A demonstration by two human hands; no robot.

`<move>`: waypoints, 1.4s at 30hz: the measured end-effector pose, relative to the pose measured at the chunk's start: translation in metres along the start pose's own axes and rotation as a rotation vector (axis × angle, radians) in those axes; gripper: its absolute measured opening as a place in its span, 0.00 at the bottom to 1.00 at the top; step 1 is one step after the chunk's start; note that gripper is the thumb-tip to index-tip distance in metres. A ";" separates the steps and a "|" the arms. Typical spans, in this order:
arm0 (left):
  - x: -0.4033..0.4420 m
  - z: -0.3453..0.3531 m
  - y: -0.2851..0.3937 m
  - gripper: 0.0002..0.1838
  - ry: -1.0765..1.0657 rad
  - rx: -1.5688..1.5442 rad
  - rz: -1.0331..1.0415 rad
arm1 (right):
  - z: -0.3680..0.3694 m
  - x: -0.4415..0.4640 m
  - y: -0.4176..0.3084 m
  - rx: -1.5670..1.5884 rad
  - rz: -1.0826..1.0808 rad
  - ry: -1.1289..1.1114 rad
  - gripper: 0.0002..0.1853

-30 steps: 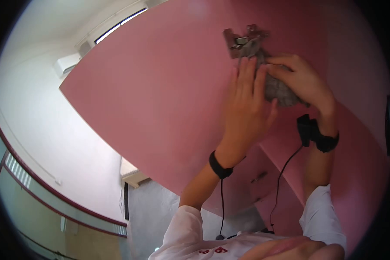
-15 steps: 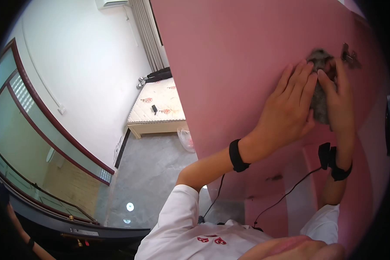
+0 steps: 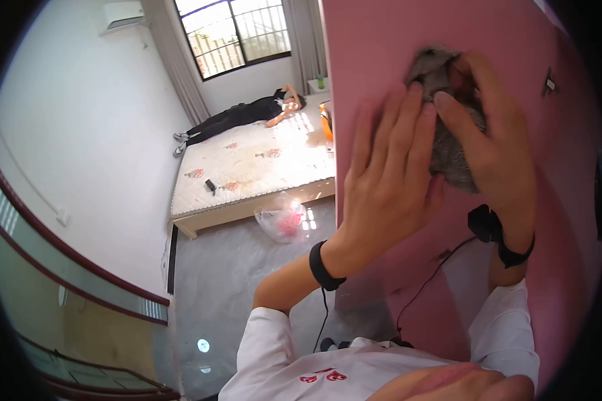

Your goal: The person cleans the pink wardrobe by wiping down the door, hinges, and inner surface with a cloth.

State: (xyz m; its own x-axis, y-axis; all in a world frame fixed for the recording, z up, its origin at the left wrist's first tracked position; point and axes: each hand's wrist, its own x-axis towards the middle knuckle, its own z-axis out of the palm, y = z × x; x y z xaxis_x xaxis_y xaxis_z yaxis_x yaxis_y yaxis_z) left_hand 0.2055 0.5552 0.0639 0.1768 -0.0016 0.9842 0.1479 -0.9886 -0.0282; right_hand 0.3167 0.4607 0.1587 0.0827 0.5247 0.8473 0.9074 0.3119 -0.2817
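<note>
My right hand (image 3: 491, 137) has its fingers curled round a crumpled grey cloth (image 3: 453, 157), with the thumb pressed on it. The cloth lies against a tall pink panel (image 3: 381, 40). My left hand (image 3: 391, 157) is open, its fingers stretched out and close together, and the fingertips meet the cloth's left side. Part of the cloth is hidden behind both hands. A small metal latch (image 3: 549, 83) sits on the pink surface to the right of my right hand. Black bands with cords circle both wrists.
Left of the panel, a person (image 3: 247, 113) in dark clothes lies on a bed (image 3: 241, 160). On the floor by the bed is a plastic bag (image 3: 284, 220). A glass-paned, red-framed partition (image 3: 80, 260) runs along the left side.
The view has swung, bringing the window and more of the bed and lying person into sight. Both hands and the cloth now appear further left and larger, still together.
</note>
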 end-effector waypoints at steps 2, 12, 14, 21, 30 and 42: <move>-0.004 -0.015 -0.012 0.40 0.044 0.025 0.014 | 0.010 0.006 -0.017 -0.034 -0.023 -0.017 0.13; -0.043 -0.034 -0.019 0.33 0.177 0.099 -0.043 | 0.048 -0.003 -0.038 -0.012 -0.220 -0.073 0.12; -0.040 -0.027 -0.008 0.32 0.225 0.102 -0.089 | 0.045 -0.008 -0.031 0.006 -0.207 -0.064 0.12; -0.026 0.013 0.002 0.32 0.245 0.205 0.040 | 0.019 -0.012 0.007 -0.045 -0.187 -0.113 0.11; -0.019 0.094 0.061 0.32 0.078 0.161 0.015 | -0.050 -0.043 0.087 -0.040 -0.050 -0.133 0.13; -0.002 0.265 0.170 0.40 -0.002 -0.047 0.050 | -0.189 -0.104 0.254 -0.023 0.165 -0.087 0.22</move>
State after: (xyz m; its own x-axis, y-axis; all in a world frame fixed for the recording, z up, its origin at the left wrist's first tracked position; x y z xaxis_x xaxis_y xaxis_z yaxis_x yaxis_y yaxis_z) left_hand 0.4879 0.4275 0.0111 0.1848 -0.0510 0.9815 0.0931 -0.9933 -0.0691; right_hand 0.6163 0.3361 0.0843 0.1956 0.6341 0.7481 0.8938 0.1987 -0.4021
